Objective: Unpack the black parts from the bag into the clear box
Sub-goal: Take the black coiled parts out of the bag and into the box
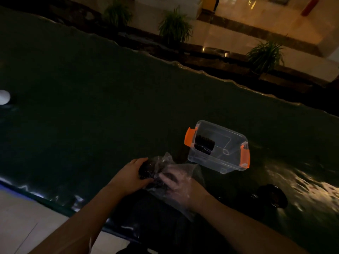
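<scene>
- While the left hand (131, 176) clasps the crumpled clear plastic bag (172, 173) from outside, its fingers close around the dark lump of black parts (146, 170).
- Right hand (178, 186) is inside the bag; cannot tell its grasp.
- Beyond right hand: clear plastic box with orange latches (218, 146) holding a black ribbed part (204, 144).

Right hand (180, 184) sits inside the crinkled clear bag (176, 173), fingers blurred through plastic. Black parts (146, 171) inside are too dark to tell apart. White round object (4, 97) cut off at left edge.
</scene>
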The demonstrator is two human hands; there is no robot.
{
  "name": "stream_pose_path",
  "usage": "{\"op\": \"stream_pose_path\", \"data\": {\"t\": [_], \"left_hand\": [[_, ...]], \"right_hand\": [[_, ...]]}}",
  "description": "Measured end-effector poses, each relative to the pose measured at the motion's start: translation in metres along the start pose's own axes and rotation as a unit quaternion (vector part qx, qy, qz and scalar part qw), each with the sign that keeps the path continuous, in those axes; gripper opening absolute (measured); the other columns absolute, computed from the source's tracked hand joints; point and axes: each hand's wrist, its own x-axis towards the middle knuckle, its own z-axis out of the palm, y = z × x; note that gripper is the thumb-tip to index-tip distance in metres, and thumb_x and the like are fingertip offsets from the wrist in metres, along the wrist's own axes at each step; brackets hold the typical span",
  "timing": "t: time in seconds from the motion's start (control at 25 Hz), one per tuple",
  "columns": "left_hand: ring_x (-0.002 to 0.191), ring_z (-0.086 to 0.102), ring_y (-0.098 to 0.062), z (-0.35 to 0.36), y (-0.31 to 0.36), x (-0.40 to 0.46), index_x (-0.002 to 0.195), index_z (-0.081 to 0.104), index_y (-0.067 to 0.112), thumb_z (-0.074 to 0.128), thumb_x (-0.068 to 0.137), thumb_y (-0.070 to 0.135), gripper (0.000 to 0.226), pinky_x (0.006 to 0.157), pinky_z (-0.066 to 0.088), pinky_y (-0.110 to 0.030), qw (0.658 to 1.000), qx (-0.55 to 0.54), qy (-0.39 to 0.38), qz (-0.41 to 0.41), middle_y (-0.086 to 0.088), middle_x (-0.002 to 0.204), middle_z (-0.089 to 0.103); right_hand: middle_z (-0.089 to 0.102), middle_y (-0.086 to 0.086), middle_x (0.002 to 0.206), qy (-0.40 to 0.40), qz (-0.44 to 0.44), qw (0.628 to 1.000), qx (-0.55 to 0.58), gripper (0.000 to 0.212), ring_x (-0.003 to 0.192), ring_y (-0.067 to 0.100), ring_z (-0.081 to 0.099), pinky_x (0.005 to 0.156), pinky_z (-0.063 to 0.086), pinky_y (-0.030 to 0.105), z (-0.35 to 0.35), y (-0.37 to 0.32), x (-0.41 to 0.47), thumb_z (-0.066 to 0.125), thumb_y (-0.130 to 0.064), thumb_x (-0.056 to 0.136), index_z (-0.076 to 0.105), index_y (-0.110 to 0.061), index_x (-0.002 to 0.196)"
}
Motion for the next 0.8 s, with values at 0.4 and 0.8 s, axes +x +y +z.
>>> {"op": "stream_pose_path", "data": {"t": [0.4,0.8], "left_hand": [[0.117,0.063,-0.004,0.004,-0.012,0.003,0.140,0.050,0.027,0.069,0.091,0.009,0.055,0.106,0.051,-0.036,0.981,-0.190,-0.019,-0.011,0.006,0.129,0.066],[0.093,0.071,-0.013,-0.002,-0.005,0.014,0.122,0.057,0.025,0.062,0.095,0.002,0.035,0.083,0.057,-0.030,0.980,-0.193,0.043,-0.026,0.000,0.100,0.072]], "right_hand": [[0.035,0.003,0.165,-0.035,0.006,0.997,0.075,0.059,0.152,0.022,0.025,0.126,0.014,0.036,0.017,0.008,0.045,0.030,-0.032,0.101,0.038,-0.021,0.159],[0.056,0.013,0.145,0.001,-0.034,0.998,0.044,0.057,0.132,0.033,0.053,0.109,0.045,0.056,-0.001,0.005,0.045,0.045,-0.051,0.098,0.039,-0.026,0.148]]}}
